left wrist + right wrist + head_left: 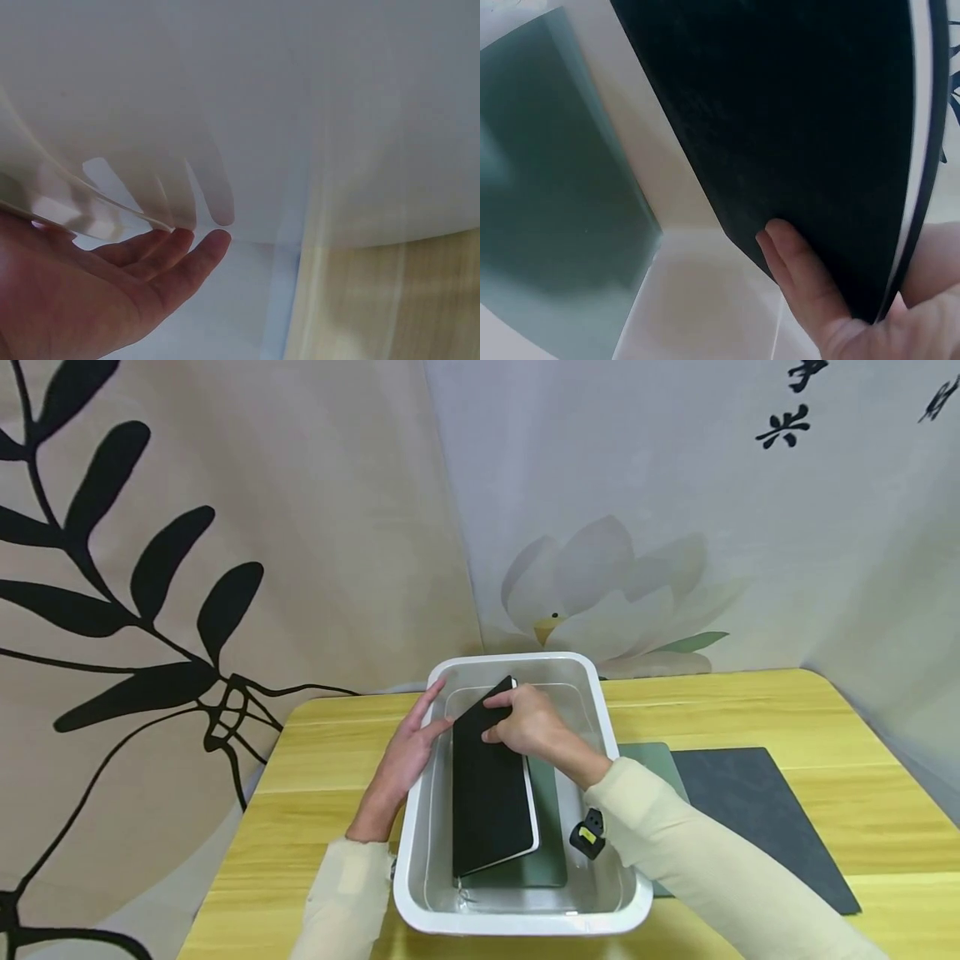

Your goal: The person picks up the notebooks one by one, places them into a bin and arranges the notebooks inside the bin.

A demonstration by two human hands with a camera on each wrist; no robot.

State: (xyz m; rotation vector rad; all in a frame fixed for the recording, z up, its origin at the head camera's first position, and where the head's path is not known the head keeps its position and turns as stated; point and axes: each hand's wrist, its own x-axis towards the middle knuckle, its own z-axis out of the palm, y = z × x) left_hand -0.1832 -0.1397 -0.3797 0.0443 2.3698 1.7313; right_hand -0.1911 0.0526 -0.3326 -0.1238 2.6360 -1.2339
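Note:
My right hand (528, 720) grips a black notebook (491, 793) with white page edges near its far end. In the right wrist view, the fingers (802, 270) lie against the black cover, with the thumb side at the other cover. The notebook is tilted inside a white plastic basin (522, 924), over a flat green notebook-like item (551, 852) that it partly hides. At the basin's left rim, my left hand (405, 756) has its thumb over the rim, close to the notebook's edge. Its extended fingers (187, 270) touch the basin's outer wall in the left wrist view.
A wooden table (892, 793) bears the basin. To the basin's right lie a green flat item (652, 762), partly behind the right sleeve, and a dark grey flat sheet (757, 818). Behind the table hangs a printed curtain (360, 527). A small black device (588, 833) shows beneath the right sleeve.

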